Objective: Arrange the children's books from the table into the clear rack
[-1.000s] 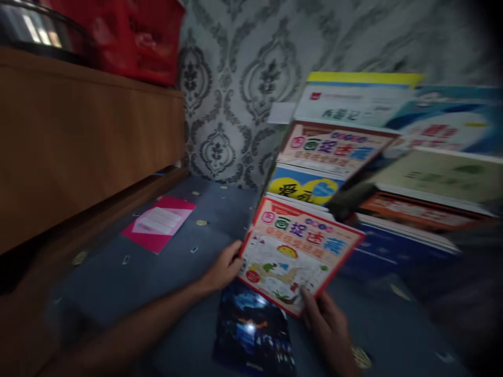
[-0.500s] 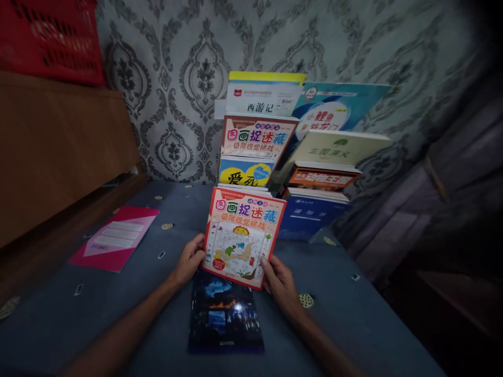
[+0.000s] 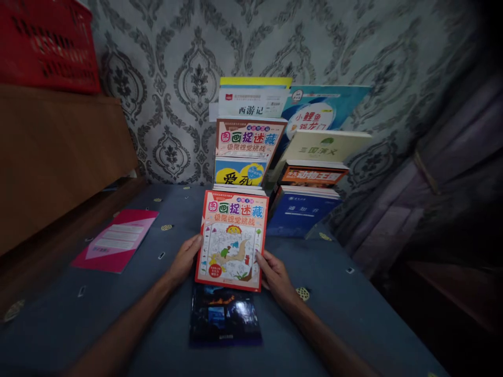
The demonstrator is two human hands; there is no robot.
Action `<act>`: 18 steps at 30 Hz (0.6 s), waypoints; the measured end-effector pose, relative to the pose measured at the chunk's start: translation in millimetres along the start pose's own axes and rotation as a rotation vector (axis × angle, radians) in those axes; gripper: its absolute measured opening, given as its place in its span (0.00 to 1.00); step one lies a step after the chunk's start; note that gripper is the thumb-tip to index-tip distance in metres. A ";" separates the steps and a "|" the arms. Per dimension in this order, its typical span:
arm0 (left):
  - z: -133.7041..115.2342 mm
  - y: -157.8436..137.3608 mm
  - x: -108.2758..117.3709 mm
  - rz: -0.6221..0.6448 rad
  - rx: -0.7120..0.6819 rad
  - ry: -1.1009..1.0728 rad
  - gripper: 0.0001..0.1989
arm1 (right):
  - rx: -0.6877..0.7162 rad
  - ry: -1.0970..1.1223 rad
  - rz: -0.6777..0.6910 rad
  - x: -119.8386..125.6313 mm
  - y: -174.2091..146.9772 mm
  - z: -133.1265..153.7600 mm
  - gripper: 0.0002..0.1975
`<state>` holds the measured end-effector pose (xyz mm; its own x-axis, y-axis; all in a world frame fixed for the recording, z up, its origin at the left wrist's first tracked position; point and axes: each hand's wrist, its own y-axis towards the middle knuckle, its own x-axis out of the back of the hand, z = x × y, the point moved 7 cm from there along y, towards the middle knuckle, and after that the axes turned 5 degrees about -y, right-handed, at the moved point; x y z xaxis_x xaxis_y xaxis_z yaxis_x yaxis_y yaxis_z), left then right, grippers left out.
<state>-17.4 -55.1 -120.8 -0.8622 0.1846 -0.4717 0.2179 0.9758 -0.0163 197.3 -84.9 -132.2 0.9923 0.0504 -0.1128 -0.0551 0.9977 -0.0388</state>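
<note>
A red-bordered picture book [image 3: 231,251] is held tilted up in front of me, its cartoon cover facing me. My left hand [image 3: 187,257] grips its left edge, thumb at the front. At the lower right edge my right hand [image 3: 277,275] is closed on the same book, thumb on the cover and fingers behind. Below it a dark book [image 3: 226,319] lies flat, its upper part covered by the held one. Just behind stands a row of books with a yellow-and-blue cover [image 3: 239,173] and a brown-bordered picture book [image 3: 251,139].
To the right stands a second row, with a blue book [image 3: 302,212] in front and a cream book [image 3: 328,146] further back. A pink book [image 3: 118,241] lies flat at the left. A wooden cabinet [image 3: 58,157] bears a red basket [image 3: 51,44]. Purple curtain [image 3: 396,199] hangs at the right.
The held picture book has straightened from a slant and shifted slightly left, with both hands still on it. My view has turned a little, so the standing books appear further left.
</note>
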 end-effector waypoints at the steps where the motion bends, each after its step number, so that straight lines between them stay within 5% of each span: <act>1: 0.9 0.1 0.1 -0.012 0.011 -0.021 0.29 | -0.004 -0.003 0.012 -0.7 0.3 -1.4 0.28; 11: -1.0 -17.1 -15.2 0.054 0.160 -0.187 0.25 | -0.128 0.074 0.148 -8.9 -5.6 -10.5 0.30; 18: -20.4 -22.3 -12.7 0.220 0.211 0.001 0.32 | 0.113 0.029 0.293 -1.1 -0.4 10.7 0.28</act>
<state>-20.7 -76.8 -96.5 -0.7841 0.3888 -0.4837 0.4894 0.8667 -0.0968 197.4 -84.9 -121.4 0.9323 0.3370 -0.1315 -0.3241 0.9396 0.1103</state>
